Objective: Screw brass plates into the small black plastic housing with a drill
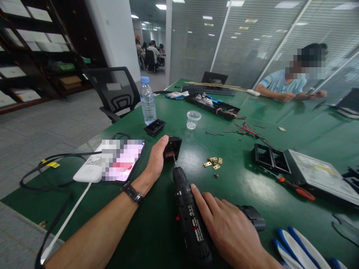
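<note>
My left hand [156, 158] grips a small black plastic housing [172, 148] and holds it upright on the green table [157, 220]. My right hand [226, 228] is wrapped round a black cordless drill [189, 215]. The drill's bit touches the lower edge of the housing. Several small brass parts [213, 162] lie just right of the housing. A dark watch sits on my left wrist.
A phone [125, 160] and white power bank [91, 170] with cables lie left. A water bottle [147, 101], black socket part [155, 127] and plastic cup [193, 119] stand behind. An orange-handled screwdriver [294, 186], black frames [269, 157] and gloves [300, 246] lie right. Another person [291, 80] sits far right.
</note>
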Demonstrator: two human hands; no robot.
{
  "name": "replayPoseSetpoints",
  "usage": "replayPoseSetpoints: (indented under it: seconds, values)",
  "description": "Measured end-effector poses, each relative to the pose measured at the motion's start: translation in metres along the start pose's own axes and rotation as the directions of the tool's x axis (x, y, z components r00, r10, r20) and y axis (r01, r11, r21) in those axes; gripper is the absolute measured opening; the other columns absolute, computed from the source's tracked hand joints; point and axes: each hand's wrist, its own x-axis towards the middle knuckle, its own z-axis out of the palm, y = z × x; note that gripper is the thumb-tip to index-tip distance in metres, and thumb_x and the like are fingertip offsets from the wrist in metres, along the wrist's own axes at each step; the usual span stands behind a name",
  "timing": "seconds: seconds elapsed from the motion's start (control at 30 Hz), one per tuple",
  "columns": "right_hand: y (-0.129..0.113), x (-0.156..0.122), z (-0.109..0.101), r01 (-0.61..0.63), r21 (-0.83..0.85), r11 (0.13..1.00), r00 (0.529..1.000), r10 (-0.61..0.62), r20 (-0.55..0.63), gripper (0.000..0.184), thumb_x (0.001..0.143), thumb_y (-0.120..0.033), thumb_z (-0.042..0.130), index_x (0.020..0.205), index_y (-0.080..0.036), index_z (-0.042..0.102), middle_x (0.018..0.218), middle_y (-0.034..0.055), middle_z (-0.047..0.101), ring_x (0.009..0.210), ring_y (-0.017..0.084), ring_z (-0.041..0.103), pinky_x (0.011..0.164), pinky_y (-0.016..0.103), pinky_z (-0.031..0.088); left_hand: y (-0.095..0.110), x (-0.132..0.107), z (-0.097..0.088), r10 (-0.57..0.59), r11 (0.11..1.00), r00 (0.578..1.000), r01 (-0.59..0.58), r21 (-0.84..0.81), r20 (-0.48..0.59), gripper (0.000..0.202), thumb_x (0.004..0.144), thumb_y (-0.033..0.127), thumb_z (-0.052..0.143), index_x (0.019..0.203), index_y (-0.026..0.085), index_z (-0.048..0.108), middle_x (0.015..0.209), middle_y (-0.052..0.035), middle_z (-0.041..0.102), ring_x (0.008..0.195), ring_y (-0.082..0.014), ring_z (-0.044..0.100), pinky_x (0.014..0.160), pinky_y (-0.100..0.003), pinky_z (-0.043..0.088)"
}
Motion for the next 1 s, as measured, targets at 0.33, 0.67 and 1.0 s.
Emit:
replayPoseSetpoints:
  seconds: [0.33,0.67,1.0]
  values:
    - [-0.0021,-0.0005,-0.0012,-0.028,0.005,1.000,0.998,0.028,0.049,0.077,0.085,-0.006,0.047,0.155,-0.011,0.015,0.103,0.0103,0.061,0.073,0.021,0.061,0.063,0.036,0.055,0.0041,-0.0035,0.0050,0.002,0.996,1.000,-0.005,0.088,0.030,0.038,0.084,0.053,0.061,0.101,0.018,0.064,0.100,-0.0049,0.065,0.087,-0.0193,0.062,0.067,-0.029,0.056]
    - [-0.0008,-0.0005,-0.0008,-0.027,0.017,0.999,0.997,0.026,0.068,0.080,0.084,-0.006,0.048,0.156,-0.011,0.011,0.104,0.0107,0.061,0.073,0.020,0.061,0.063,0.036,0.055,0.0047,-0.0014,0.0029,0.079,0.975,0.995,-0.088,0.203,0.054,0.028,0.075,0.024,0.062,0.102,0.020,0.064,0.097,-0.0025,0.063,0.085,-0.0181,0.059,0.072,-0.029,0.053]
    - [-0.0015,-0.0013,-0.0012,-0.018,0.023,1.000,0.997,0.016,0.073,0.080,0.085,-0.007,0.049,0.155,-0.010,0.013,0.100,0.0091,0.060,0.072,0.021,0.060,0.061,0.038,0.056,0.0058,-0.0013,0.0038,0.088,0.967,0.995,-0.095,0.238,0.040,0.032,0.069,0.018,0.058,0.101,0.019,0.064,0.095,-0.0030,0.063,0.085,-0.0188,0.059,0.072,-0.029,0.053]
